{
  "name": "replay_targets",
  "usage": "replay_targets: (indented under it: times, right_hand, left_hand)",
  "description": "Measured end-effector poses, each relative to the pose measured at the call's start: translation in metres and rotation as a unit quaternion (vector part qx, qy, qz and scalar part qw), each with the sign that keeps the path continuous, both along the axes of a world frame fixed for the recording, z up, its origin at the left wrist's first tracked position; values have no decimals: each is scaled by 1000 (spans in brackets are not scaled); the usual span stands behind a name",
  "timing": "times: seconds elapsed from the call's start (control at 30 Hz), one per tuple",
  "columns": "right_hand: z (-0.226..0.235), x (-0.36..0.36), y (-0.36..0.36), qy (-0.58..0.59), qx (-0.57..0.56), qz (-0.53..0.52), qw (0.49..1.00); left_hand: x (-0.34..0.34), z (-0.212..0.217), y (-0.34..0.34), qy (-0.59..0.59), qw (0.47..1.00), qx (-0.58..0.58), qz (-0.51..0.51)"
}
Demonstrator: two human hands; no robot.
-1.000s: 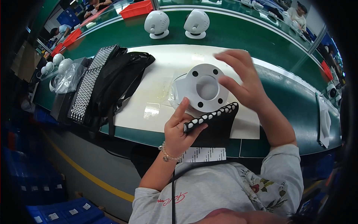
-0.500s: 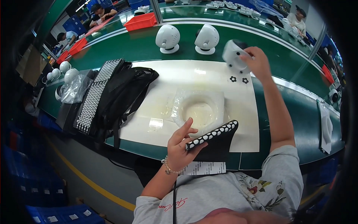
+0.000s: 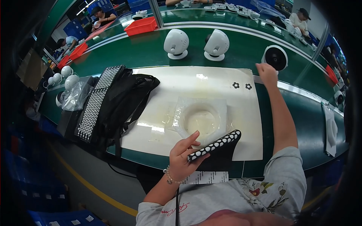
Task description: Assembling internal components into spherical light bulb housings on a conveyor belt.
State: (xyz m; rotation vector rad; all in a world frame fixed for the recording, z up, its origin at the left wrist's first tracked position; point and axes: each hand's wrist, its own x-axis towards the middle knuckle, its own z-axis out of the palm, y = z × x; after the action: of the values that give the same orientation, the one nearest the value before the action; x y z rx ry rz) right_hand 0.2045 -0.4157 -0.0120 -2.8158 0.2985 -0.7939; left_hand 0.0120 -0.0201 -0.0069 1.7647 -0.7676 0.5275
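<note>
My left hand [image 3: 183,155] grips a black pouch [image 3: 217,148] with a white-dotted edge, held over the near edge of the white mat [image 3: 166,81]. My right hand [image 3: 266,72] is stretched far out to the back right, fingers on the lower edge of a white round device [image 3: 275,57] with a black face that stands on the green table [image 3: 124,56]. A clear moulded plastic tray [image 3: 200,120] lies empty on the mat, just beyond my left hand. Two small black flower-shaped pieces [image 3: 242,86] lie on the mat near my right wrist.
Two more white round devices [image 3: 176,43] [image 3: 217,44] stand at the back. A pile of black dotted pouches [image 3: 113,100] covers the mat's left end, beside a plastic bag [image 3: 73,97]. Red bins [image 3: 141,25] and other people are beyond. A white cloth [image 3: 331,128] lies right.
My right hand lifted the white device out of the clear tray and carried it up and to the back right, where it now stands on the green table. The left hand barely moved.
</note>
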Motion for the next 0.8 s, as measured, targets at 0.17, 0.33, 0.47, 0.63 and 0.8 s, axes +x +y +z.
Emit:
replay_targets:
  times: [0.17,0.33,0.47,0.63,0.8]
  right_hand:
    - [29,31,115,157,35,178,971]
    - [-14,74,138,113,-45,152,981]
    - [3,72,144,94,-53,118,987]
    - [34,52,117,-154,-22,149,977]
    - [89,-28,151,-150,189,199,950]
  left_hand:
    - [-4,1,3,18,1000,8,16]
    - [-1,2,3,12,1000,18,6]
    - [-4,4,1,54,998,4,16]
    - [-5,11,-5,91,995,-34,-8]
    - [-9,7,3,91,995,-21,-37]
